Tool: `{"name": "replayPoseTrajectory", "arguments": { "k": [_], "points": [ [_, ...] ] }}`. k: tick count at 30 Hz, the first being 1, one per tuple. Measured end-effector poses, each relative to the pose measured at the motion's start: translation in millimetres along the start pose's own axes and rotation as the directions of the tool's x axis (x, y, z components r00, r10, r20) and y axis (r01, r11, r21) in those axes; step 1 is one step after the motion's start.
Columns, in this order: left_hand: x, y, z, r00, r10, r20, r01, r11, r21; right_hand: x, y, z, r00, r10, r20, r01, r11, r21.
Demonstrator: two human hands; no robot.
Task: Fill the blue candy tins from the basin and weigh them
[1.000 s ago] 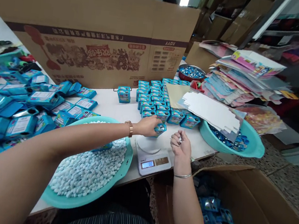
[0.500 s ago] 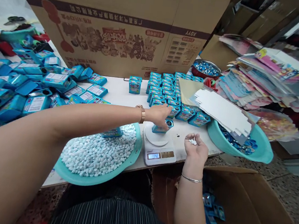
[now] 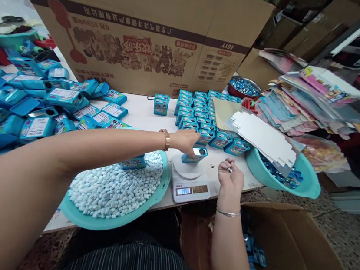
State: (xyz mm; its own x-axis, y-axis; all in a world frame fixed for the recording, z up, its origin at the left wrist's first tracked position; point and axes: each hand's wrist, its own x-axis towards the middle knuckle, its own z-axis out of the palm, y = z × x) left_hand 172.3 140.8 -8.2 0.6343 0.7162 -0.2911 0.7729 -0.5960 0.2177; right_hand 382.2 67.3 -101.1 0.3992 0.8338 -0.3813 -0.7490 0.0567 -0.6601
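A small blue candy box (image 3: pixel 196 155) stands on the round plate of the white digital scale (image 3: pixel 190 192), whose display is lit. My left hand (image 3: pixel 186 140) reaches over from the left, its fingers closed at the top of that box. Palm up to the right of the scale, my right hand (image 3: pixel 231 174) has curled fingers around a few small white candies (image 3: pixel 230 170). Beside the scale, a turquoise basin (image 3: pixel 164 185) is heaped with white candies (image 3: pixel 114 192). Another blue box (image 3: pixel 133 162) rests on the heap, partly hidden by my left forearm.
Rows of blue boxes (image 3: pixel 188 109) stand behind the scale, one box (image 3: pixel 161 105) apart. Loose boxes (image 3: pixel 66 97) pile up at left. A large carton (image 3: pixel 141 20) forms the back. Right: a second turquoise basin (image 3: pixel 311 186) under white card sheets (image 3: pixel 265 136); an open carton (image 3: pixel 297 250) below.
My left hand has drawn its fingers together at the box on the scale. My right hand's fingers have curled further over the candies. The view has shifted slightly.
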Motion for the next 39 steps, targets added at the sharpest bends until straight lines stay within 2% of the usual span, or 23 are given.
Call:
{"name": "replayPoseTrajectory", "arguments": {
  "k": [6, 12, 16, 22, 28, 33, 39],
  "points": [
    [2, 4, -1.3, 1.0, -0.007, 0.025, 0.006, 1.0, 0.019, 2, -2, 27, 0.999, -0.011, 0.033, 0.011, 1.0, -0.015],
    [5, 5, 2.1, 0.999, 0.0, 0.034, -0.001, 1.0, 0.025, 3, 11, 64, 0.999, -0.048, 0.021, 0.048, 0.999, -0.006],
    [5, 6, 4.1, 0.999, 0.002, 0.033, -0.002, 1.0, 0.023, 1, 22, 81, 0.99, -0.132, 0.041, 0.134, 0.989, -0.066],
    [4, 7, 3.5, 0.999, -0.014, 0.047, 0.013, 1.0, 0.012, 0, 32, 87, 0.964, -0.238, 0.114, 0.259, 0.939, -0.227],
    [2, 6, 3.3, 0.998, -0.018, 0.066, 0.018, 1.0, 0.004, -2, 37, 90, 0.934, -0.309, 0.182, 0.348, 0.902, -0.254],
    [-3, 7, 2.1, 0.998, -0.031, 0.055, 0.031, 0.999, -0.006, -5, 38, 92, 0.939, -0.3, 0.169, 0.335, 0.911, -0.24],
    [-5, 5, 2.1, 0.999, -0.025, 0.048, 0.025, 1.0, -0.009, -6, 26, 94, 0.967, -0.228, 0.116, 0.246, 0.952, -0.184]
  ]
}}
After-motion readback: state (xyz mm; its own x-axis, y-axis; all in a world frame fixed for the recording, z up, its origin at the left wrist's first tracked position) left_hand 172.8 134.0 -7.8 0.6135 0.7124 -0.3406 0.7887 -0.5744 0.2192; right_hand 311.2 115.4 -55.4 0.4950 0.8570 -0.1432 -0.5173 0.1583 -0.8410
